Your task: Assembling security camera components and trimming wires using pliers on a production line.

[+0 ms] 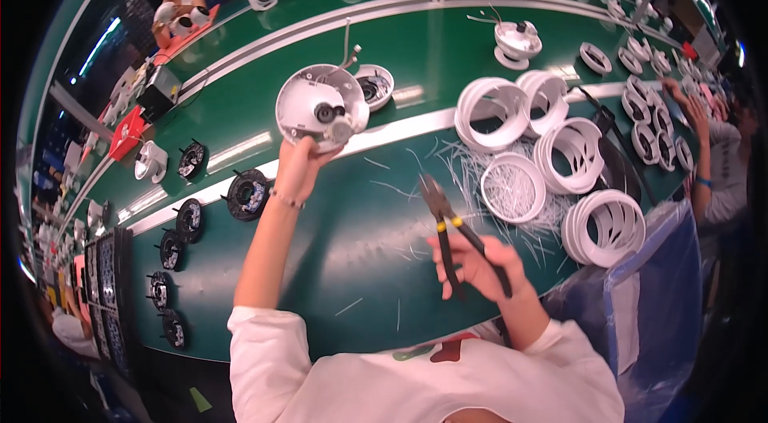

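I take the white domed housing (308, 95) as my landmark. Far to its left stands a black tray rack (112, 295), and nearer it the black discs (189, 220) sit in a spaced line – presumably so that each lifts out singly. My left hand (302, 157) is closed around the housing's underside and holds it up, lens toward me, perhaps so its fittings can be seen. Just behind it to the right rests an open white shell (384, 81). Right of and below the housing, my right hand (478, 263) is curled loosely around the cutters (437, 197), handles spread, tips pointing away; whether the tips meet I can't tell. Beyond lie thin white strips (456, 175) and white rings (548, 159), probably grouped for the right hand's reach.

For moving, the widest room on the surface (320, 263) is below the housing – a few loose strips lie there. A raised metal rail (404, 130) bounds it behind; a blue plastic bag (664, 295) crowds the right edge.
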### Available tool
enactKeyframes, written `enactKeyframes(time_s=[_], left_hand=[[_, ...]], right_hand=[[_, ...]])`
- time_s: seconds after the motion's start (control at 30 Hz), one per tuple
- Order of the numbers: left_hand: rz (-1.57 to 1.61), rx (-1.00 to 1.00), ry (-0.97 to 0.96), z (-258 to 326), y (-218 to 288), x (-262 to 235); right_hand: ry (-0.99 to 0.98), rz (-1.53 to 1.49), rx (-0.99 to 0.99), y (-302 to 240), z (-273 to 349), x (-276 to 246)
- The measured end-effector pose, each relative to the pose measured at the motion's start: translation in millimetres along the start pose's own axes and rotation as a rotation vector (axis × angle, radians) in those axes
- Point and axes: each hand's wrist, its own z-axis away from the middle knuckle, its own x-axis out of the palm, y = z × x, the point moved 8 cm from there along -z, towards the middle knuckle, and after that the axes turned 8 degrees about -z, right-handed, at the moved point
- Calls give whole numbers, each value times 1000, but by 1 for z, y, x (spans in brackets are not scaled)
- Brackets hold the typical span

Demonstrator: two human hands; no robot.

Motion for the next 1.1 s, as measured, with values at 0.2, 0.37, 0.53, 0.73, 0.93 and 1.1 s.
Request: enactKeyframes(time_s=[0.2,0.37,0.53,0.73,0.93,1.1], left_hand=[[-137,-195,-148,82,-17,34],[-149,-214,-188,101,-21,41],[-259,-122,-165,104,-19,37],[-111,-251,-193,104,-22,46],[-167,-49,-3,60,-18,22],[-231,321,303,-15,-2,-29]], right_hand=[[-32,148,202,-5,-41,9],[-5,127,207,-1,-47,0],[28,-16,153,-6,-44,0],[-9,59,43,-10,-33,0],[-186,30,170,15,4,-8],[-121,847,266,43,31,-10]])
